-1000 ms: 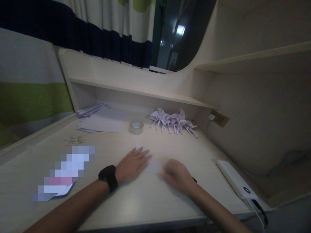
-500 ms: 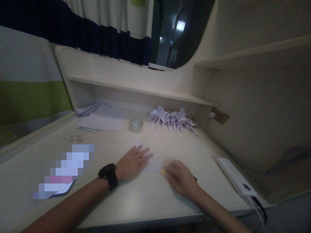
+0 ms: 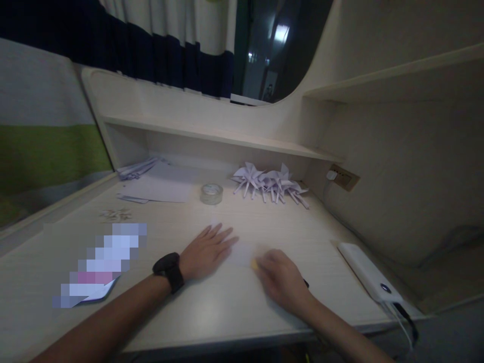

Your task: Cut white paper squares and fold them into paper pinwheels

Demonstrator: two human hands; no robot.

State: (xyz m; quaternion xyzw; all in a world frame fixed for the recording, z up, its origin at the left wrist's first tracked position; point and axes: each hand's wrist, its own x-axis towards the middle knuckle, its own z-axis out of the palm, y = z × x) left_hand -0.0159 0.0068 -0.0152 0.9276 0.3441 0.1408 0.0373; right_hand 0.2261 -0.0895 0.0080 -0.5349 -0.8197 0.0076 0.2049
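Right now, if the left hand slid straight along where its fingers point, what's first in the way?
Likely the pile of folded paper shapes by the shelf; the left hand lies flat, fingers aimed up-right. The tape roll sits just left of that line, though depth is unclear.

- Two bare forearms, no sleeves in view on either.
- A black wristwatch (image 3: 169, 270) circles the left wrist: wide dark band, chunky rounded case, face not readable.
- The left hand (image 3: 205, 250), just beyond the wristwatch, wears no rings or glove.
- The right hand (image 3: 280, 280), to the right of the wristwatch, is blurred; its wrist is bare.
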